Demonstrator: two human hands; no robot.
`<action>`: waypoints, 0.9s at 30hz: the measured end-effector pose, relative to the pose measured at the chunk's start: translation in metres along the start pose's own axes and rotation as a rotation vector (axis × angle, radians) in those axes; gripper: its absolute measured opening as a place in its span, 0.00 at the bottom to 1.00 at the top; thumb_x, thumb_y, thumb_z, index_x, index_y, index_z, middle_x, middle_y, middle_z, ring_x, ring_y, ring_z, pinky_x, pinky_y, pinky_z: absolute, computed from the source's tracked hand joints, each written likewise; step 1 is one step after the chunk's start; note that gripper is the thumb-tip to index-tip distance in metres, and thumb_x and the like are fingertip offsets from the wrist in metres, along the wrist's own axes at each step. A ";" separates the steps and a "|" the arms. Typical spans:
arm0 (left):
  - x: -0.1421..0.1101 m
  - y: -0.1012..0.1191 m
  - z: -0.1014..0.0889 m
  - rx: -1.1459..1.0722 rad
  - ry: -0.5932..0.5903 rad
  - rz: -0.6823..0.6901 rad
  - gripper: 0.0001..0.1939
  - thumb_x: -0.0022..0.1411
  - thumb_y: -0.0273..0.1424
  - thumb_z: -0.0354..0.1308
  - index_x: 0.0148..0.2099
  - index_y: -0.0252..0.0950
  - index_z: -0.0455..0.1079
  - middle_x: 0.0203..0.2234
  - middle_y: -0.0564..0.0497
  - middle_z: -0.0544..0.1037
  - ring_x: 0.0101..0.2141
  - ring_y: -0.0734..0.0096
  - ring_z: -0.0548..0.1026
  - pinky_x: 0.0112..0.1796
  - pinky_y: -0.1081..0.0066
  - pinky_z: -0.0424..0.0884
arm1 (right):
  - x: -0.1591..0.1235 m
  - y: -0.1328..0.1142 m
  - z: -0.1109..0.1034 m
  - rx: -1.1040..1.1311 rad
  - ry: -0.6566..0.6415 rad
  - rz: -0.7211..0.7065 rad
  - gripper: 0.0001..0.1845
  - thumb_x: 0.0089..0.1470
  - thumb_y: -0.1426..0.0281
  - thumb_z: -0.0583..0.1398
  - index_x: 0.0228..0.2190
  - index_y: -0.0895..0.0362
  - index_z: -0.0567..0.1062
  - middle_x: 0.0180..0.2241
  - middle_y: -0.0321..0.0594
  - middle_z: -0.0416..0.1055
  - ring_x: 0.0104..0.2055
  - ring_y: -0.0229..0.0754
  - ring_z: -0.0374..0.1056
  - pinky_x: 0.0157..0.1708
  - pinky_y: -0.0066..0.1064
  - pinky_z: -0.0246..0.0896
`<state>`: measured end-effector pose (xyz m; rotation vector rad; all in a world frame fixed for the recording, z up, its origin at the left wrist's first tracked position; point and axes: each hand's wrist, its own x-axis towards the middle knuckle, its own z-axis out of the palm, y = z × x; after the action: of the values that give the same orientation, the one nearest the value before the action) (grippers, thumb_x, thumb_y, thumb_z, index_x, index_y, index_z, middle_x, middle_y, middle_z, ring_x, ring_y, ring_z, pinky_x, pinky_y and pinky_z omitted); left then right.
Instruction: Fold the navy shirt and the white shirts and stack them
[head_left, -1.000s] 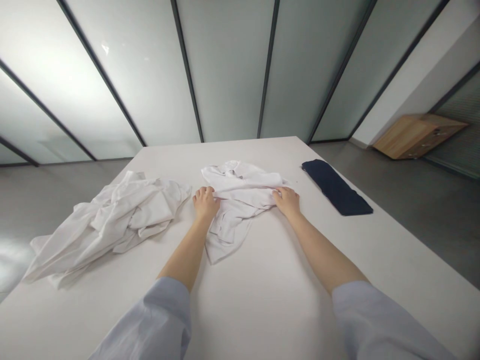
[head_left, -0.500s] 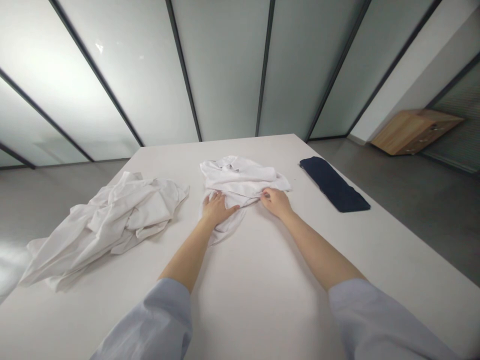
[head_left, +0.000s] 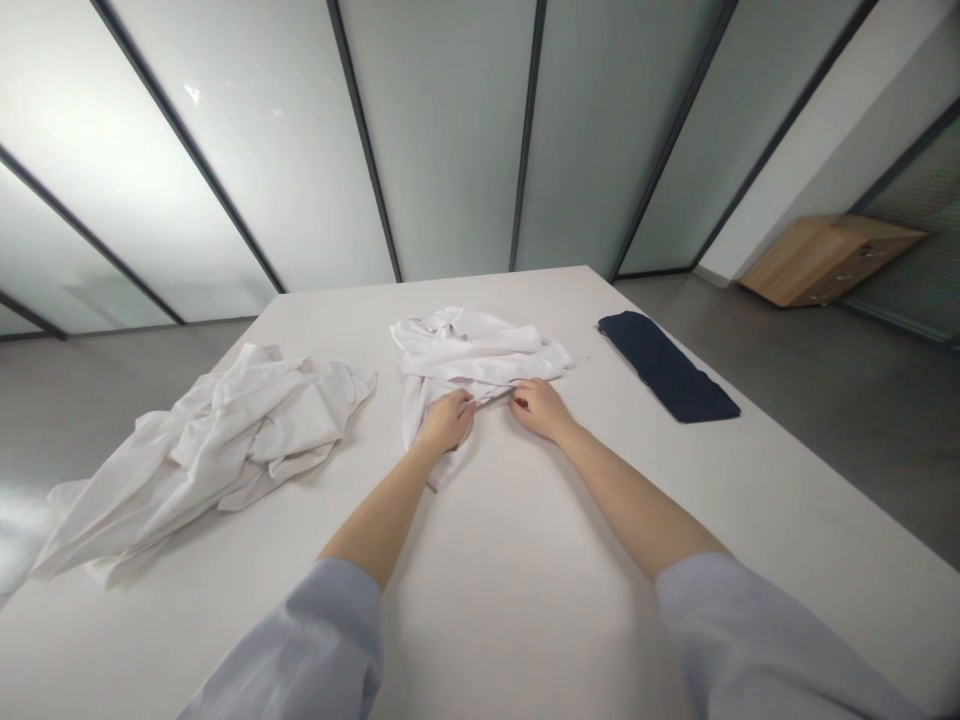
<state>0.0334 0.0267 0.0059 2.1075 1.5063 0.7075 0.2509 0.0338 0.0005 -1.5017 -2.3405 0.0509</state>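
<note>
A white shirt (head_left: pixel 480 345) lies bunched in the middle of the table, its collar-like part toward the far left and a loose flap hanging toward me. My left hand (head_left: pixel 448 420) is closed, pinching the near edge of the shirt above that flap. A short way to the right, my right hand (head_left: pixel 538 408) pinches the same near edge between thumb and fingers. Some of the cloth under my left hand is hidden.
On the white table (head_left: pixel 525 600), a crumpled heap of white cloth (head_left: pixel 225 430) lies at the left. A folded dark navy cloth (head_left: pixel 666 368) rests near the right edge. Beyond stand frosted glass panels (head_left: pixel 442 130) and, on the floor at right, a wooden cabinet (head_left: pixel 795 262).
My left hand has gone from lying spread on the shirt to pinching its edge, slightly to the right. My right hand has shifted a little left, and the shirt has moved slightly left.
</note>
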 end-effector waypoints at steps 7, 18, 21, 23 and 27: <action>0.012 -0.016 -0.006 -0.987 -0.032 -0.182 0.13 0.55 0.41 0.57 0.30 0.36 0.63 0.20 0.57 0.65 0.24 0.75 0.64 0.28 0.73 0.61 | -0.001 0.001 0.016 0.086 0.030 0.247 0.30 0.56 0.61 0.57 0.57 0.62 0.66 0.57 0.55 0.66 0.59 0.57 0.60 0.58 0.45 0.52; 0.006 -0.013 0.000 -0.403 -0.160 0.109 0.14 0.63 0.38 0.50 0.41 0.35 0.73 0.34 0.50 0.79 0.37 0.65 0.74 0.43 0.66 0.70 | 0.012 0.033 0.010 1.372 0.611 0.525 0.27 0.50 0.48 0.54 0.46 0.50 0.72 0.46 0.39 0.75 0.54 0.49 0.67 0.55 0.44 0.61; 0.005 -0.012 0.001 -0.148 -0.141 0.217 0.14 0.63 0.32 0.50 0.47 0.36 0.72 0.44 0.46 0.78 0.44 0.63 0.74 0.50 0.64 0.67 | 0.012 0.032 0.004 1.603 0.513 0.525 0.27 0.49 0.45 0.54 0.41 0.51 0.73 0.42 0.40 0.77 0.50 0.51 0.70 0.50 0.44 0.66; 0.004 -0.012 0.001 -0.017 -0.109 0.258 0.16 0.63 0.30 0.49 0.50 0.36 0.72 0.49 0.44 0.75 0.50 0.62 0.71 0.54 0.64 0.64 | 0.009 0.028 0.001 1.591 0.416 0.497 0.24 0.45 0.48 0.60 0.38 0.52 0.75 0.40 0.40 0.78 0.49 0.52 0.70 0.50 0.44 0.67; 0.004 -0.018 -0.002 0.245 -0.034 0.163 0.19 0.64 0.33 0.51 0.56 0.37 0.68 0.53 0.43 0.71 0.55 0.58 0.67 0.56 0.60 0.62 | 0.002 0.020 0.003 1.441 0.316 0.457 0.20 0.38 0.61 0.68 0.36 0.55 0.77 0.38 0.40 0.78 0.47 0.53 0.71 0.52 0.44 0.64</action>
<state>0.0198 0.0358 -0.0033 2.4341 1.4793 0.5623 0.2664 0.0450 -0.0064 -1.0192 -1.0389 1.1947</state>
